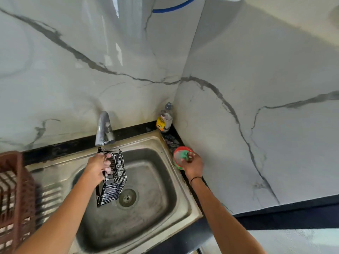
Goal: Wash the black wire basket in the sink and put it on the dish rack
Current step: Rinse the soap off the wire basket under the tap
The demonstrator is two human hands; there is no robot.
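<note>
Steel sink (185, 197) basin lies nearest; over it the left hand (99, 166) grips the black wire basket (111, 177) (soapy, tilted) under the faucet (103, 129). Right hand (192, 165) pinches a green scrubber (184, 155) at a red dish (177, 153). Brown dish rack (14, 195) stands left; a bottle (165, 119) in the far corner.

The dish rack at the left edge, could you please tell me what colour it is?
The dish rack is reddish brown, seen in the head view.
</note>
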